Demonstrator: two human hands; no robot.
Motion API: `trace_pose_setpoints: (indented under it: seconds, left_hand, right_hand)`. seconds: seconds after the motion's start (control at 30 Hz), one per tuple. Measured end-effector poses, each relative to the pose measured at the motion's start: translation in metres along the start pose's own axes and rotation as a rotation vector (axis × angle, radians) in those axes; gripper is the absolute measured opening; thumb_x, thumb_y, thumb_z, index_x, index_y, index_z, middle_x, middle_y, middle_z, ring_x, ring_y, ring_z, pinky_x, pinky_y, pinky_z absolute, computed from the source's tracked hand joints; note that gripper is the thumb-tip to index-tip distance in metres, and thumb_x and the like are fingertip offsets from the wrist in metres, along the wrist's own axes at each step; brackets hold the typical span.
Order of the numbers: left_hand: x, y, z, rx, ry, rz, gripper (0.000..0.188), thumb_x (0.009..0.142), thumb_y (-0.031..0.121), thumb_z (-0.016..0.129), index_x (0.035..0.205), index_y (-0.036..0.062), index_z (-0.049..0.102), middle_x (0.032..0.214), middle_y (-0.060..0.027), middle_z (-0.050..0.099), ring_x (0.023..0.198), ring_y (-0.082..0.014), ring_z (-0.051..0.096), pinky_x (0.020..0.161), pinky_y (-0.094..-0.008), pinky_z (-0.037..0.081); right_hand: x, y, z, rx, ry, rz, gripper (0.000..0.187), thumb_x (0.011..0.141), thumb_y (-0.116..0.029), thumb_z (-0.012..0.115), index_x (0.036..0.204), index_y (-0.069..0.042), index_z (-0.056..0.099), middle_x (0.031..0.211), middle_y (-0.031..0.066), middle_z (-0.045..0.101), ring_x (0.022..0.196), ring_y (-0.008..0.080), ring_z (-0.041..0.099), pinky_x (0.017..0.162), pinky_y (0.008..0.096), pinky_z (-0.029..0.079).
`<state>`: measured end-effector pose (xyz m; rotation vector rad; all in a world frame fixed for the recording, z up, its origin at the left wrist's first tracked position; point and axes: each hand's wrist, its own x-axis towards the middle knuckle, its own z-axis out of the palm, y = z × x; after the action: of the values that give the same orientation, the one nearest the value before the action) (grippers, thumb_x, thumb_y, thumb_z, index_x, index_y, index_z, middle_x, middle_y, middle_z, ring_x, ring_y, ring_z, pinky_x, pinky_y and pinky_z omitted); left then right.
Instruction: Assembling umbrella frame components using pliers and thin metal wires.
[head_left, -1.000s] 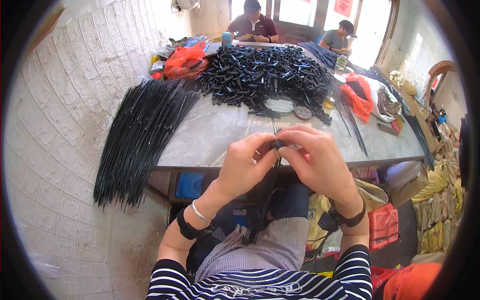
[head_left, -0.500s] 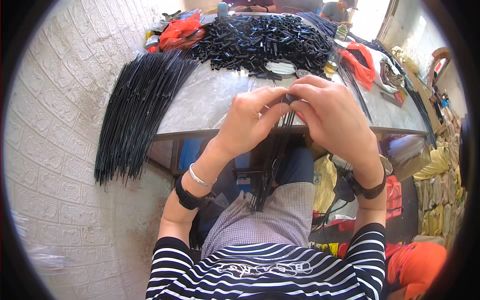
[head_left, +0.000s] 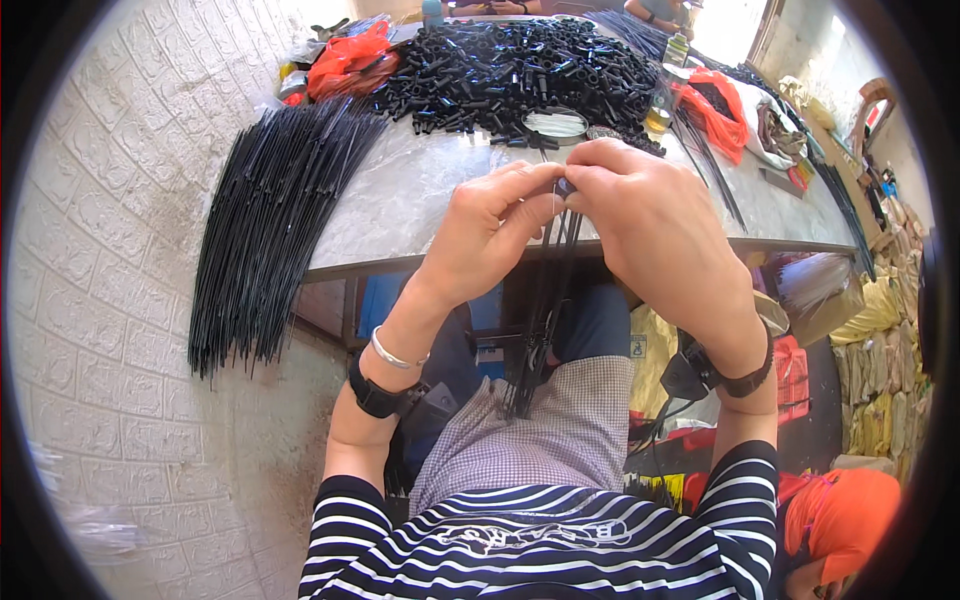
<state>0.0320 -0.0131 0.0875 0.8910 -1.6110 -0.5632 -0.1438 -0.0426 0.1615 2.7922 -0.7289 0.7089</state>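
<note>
My left hand (head_left: 487,228) and my right hand (head_left: 660,225) meet over the table's near edge, fingertips pinched close together. Between them sits the top end of a small bundle of thin black rods (head_left: 540,320), with a small dark piece (head_left: 566,187) at the fingertips, mostly covered. From there the rods hang down, their lower ends over the checked cloth (head_left: 580,425) on my lap. Just beyond my fingers stands a round dish (head_left: 556,124) of thin white pieces. Behind it spreads a big heap of short black tubes (head_left: 500,75).
A thick sheaf of thin black rods (head_left: 270,230) overhangs the table's (head_left: 400,185) left edge. Red plastic bags (head_left: 345,62) lie at the back left and right. A bottle of yellowish liquid (head_left: 662,105) stands right of the heap. Other people sit at the far side.
Both hands have shifted slightly to the left, still pinched together at the bundle's top. My right fingers have closed in around the small dark piece. The view has tilted slightly.
</note>
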Motion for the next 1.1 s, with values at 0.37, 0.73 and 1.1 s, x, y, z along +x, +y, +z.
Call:
trace_pose_setpoints:
  seconds: [0.37,0.73,1.1]
  left_hand:
    - [-0.005,-0.004,-0.011,0.005,0.045,-0.040,0.026,0.093,0.008,0.056,0.117,-0.0032,0.059,0.089,-0.0051,0.062,0.071,-0.0080,0.057,0.063,-0.0215,0.048]
    - [-0.005,-0.005,-0.011,0.048,0.085,-0.033,0.023,0.092,0.007,0.056,0.111,-0.0036,0.061,0.085,-0.0068,0.061,0.066,-0.0093,0.056,0.058,-0.0235,0.046]
    - [-0.005,-0.011,-0.007,0.124,0.117,-0.019,0.025,0.093,0.007,0.056,0.116,-0.0027,0.061,0.085,-0.0034,0.062,0.069,-0.0064,0.056,0.059,-0.0197,0.045]
  right_hand:
    - [-0.006,-0.004,0.052,0.773,0.360,0.162,0.034,0.077,0.002,0.065,0.110,0.001,0.060,0.105,0.0159,0.063,0.087,0.0290,0.065,0.073,0.0339,0.054]
    - [-0.003,-0.010,0.075,0.646,0.634,0.140,0.025,0.076,0.006,0.066,0.100,0.000,0.065,0.100,0.0130,0.064,0.083,0.0240,0.067,0.068,0.0299,0.056]
    - [0.002,0.004,0.084,0.258,0.756,-0.051,0.028,0.068,0.007,0.068,0.096,0.001,0.068,0.099,0.0106,0.066,0.084,0.0245,0.065,0.070,0.0308,0.053]
